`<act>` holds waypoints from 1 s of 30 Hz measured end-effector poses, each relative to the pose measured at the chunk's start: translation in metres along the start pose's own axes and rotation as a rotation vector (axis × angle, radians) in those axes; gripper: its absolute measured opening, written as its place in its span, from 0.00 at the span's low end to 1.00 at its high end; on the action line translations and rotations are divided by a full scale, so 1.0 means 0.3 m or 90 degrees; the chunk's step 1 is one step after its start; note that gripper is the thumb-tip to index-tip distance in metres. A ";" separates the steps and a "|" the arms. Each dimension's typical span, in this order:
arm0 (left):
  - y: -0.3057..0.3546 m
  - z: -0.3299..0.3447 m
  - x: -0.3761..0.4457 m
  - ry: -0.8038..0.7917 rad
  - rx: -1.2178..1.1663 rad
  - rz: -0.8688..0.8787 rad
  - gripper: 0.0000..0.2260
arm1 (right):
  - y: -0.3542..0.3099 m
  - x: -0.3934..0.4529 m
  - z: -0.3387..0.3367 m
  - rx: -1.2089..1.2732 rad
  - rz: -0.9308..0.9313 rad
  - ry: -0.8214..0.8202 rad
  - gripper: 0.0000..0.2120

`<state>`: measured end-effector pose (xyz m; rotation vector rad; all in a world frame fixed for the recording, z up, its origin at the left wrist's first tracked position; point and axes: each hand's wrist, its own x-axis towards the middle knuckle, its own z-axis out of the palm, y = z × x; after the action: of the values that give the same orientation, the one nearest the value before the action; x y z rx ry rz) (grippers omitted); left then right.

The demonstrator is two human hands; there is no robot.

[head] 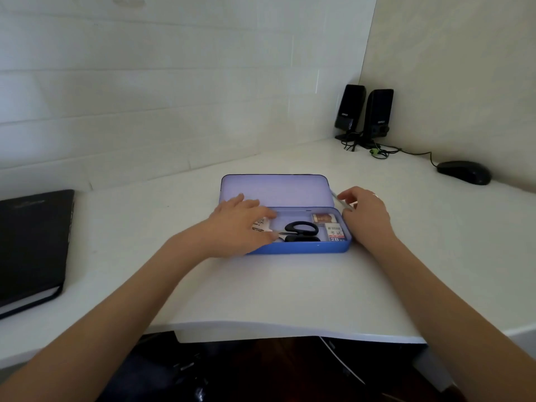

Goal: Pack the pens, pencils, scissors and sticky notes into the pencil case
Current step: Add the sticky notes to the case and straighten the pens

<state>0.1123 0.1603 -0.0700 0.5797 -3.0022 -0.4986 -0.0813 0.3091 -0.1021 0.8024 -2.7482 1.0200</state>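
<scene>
On the white desk [290, 285] a blue pencil case [298, 249] lies open, its pale lid [275, 190] tipped back toward the wall. Both bare forearms reach in from the near edge and converge on the case, the left from the lower left, the right from the lower right.

The left hand [240, 224] lies palm down over the left end of the tray, wrist above the near rim, fingers stretched forward and slightly spread, the fingertips reaching toward the hinge line. Under it shows a white printed item [261, 224], partly hidden; whether the fingers press it or merely cover it cannot be told.

The right hand [365, 213] hovers at the right end of the case, back of the hand up, fingers curled inward. Thumb and forefinger pinch a thin, pale, blurred pen [342, 203] that slants across the right corner of the lid.

Inside the tray black-handled scissors [300, 232] lie flat in the middle, blades pointing left toward the left hand. To their right sit two small packets, a brown-labelled one [323, 218] at the back and one marked 2B [335, 232] in front of it.

Elsewhere on the desk are a black notebook [32, 245], two black speakers [365, 114] and a black mouse [464, 172].
</scene>
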 end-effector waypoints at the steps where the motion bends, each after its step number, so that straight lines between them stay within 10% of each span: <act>1: -0.007 -0.012 -0.007 -0.027 0.005 0.005 0.22 | -0.001 0.000 0.001 0.003 -0.001 0.000 0.17; 11: -0.035 -0.001 -0.014 -0.120 0.206 -0.028 0.23 | -0.002 0.001 0.004 0.007 -0.007 -0.007 0.14; 30: -0.151 -0.057 -0.034 -0.050 0.016 -0.176 0.24 | -0.012 -0.040 -0.013 -0.132 -0.012 0.069 0.25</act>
<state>0.1398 0.1190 -0.0681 1.0073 -3.0196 -0.5088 -0.0695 0.3144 -0.1003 0.7178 -2.6911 0.7367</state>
